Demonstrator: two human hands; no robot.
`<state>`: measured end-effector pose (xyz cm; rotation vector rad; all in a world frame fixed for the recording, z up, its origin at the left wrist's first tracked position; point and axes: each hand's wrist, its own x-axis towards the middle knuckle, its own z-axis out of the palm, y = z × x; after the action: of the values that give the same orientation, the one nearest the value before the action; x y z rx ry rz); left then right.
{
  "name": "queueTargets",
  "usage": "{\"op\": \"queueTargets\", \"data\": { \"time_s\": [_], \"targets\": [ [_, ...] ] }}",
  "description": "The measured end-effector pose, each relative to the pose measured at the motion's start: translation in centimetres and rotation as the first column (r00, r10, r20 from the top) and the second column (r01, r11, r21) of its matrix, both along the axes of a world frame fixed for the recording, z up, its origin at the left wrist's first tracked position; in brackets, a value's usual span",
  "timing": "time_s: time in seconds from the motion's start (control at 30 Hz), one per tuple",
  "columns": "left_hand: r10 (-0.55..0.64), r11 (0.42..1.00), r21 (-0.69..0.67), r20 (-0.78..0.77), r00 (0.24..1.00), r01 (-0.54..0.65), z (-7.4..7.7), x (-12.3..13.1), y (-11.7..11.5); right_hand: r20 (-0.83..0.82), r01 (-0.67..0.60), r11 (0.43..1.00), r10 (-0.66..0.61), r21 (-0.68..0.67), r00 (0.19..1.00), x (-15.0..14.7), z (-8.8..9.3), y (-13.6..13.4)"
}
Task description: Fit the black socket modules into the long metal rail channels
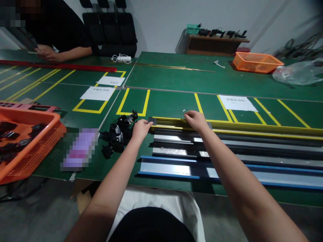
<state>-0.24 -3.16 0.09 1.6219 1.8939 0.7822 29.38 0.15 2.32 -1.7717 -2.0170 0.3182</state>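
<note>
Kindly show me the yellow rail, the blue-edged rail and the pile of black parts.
Yellow rail (239, 127): head view, on its long side, near mid-length.
Blue-edged rail (174, 168): head view, on its pale face, left portion.
Pile of black parts (123, 133): head view, near its middle.

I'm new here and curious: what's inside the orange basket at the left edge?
Inside the orange basket lie several dark parts, one with a shiny patch. Whatever lies beneath them is covered, and the picture's edge cuts off the basket's left side.
</note>
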Motion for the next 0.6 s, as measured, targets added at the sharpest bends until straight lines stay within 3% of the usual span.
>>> {"op": "queueTargets", "data": {
  "time_s": [0.13,0.23,0.37,0.6],
  "targets": [
    [0.018,1.000,-0.004,0.008,1.000,-0.018,0.1,0.1,0.1,0.237,0.263,0.964,-0.244,-0.048,0.940,4.8,-0.3,-0.2],
    [0.028,0.999,-0.018,0.026,0.999,-0.027,-0.1,0.0,0.3,0.270,0.403,0.913,-0.374,-0.063,0.888,6.5,-1.0,-0.8],
    [0.025,0.999,-0.043,0.023,0.999,-0.024,-0.2,-0.2,0.8,0.259,0.458,0.889,-0.442,-0.002,0.859,6.1,-1.4,-1.3],
    [0.011,0.998,-0.054,-0.030,0.999,-0.012,0.3,1.0,1.0,0.271,0.465,0.885,-0.440,-0.034,0.856,5.4,-1.1,-1.4]
  ]
}}
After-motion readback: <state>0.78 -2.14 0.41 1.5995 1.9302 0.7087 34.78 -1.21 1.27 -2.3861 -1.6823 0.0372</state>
